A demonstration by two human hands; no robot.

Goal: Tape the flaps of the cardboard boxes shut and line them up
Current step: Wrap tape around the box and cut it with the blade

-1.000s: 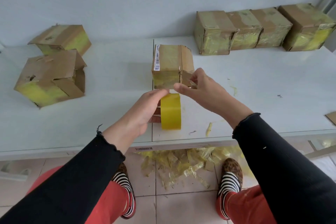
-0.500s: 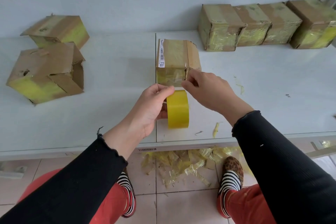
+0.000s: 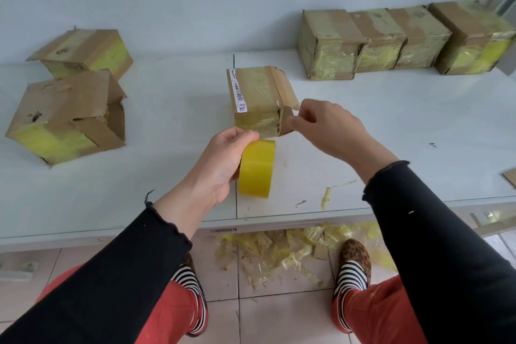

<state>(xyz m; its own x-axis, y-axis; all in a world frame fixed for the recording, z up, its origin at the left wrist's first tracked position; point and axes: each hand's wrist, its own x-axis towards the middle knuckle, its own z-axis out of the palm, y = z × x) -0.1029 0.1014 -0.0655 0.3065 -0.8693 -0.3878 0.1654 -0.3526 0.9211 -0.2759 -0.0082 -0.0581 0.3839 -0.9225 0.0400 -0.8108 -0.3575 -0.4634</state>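
From the head view, a white desk (image 3: 173,109) runs along a pale wall, and a person in black sleeves works at its near edge. The left hand (image 3: 220,165) grips a yellow tape roll (image 3: 257,169), fingers curled over its top and thumb at its side, holding it upright on edge just in front of a box (image 3: 258,98). That box sits near the middle of the desk, a barcode label (image 3: 238,93) down its left top edge and clear tape over its top and front. Its right side flap (image 3: 287,121) stands open. The right hand (image 3: 326,128) pinches something small and pale at that flap's upper corner between thumb and forefinger; whether it is the tape end or the cardboard itself I cannot tell. Far right, against the wall, four taped boxes (image 3: 402,39) stand side by side in a row, touching. On the left of the desk lie two more boxes, well apart from the row: a near box (image 3: 64,117) tilted, with a side flap hanging open, and a far box (image 3: 83,51) behind it, also askew. A few tape scraps (image 3: 325,197) lie on the desk near the right forearm. On the tiled floor under the desk edge is a litter of tape bits (image 3: 279,251), between the person's striped socks and leopard slippers.
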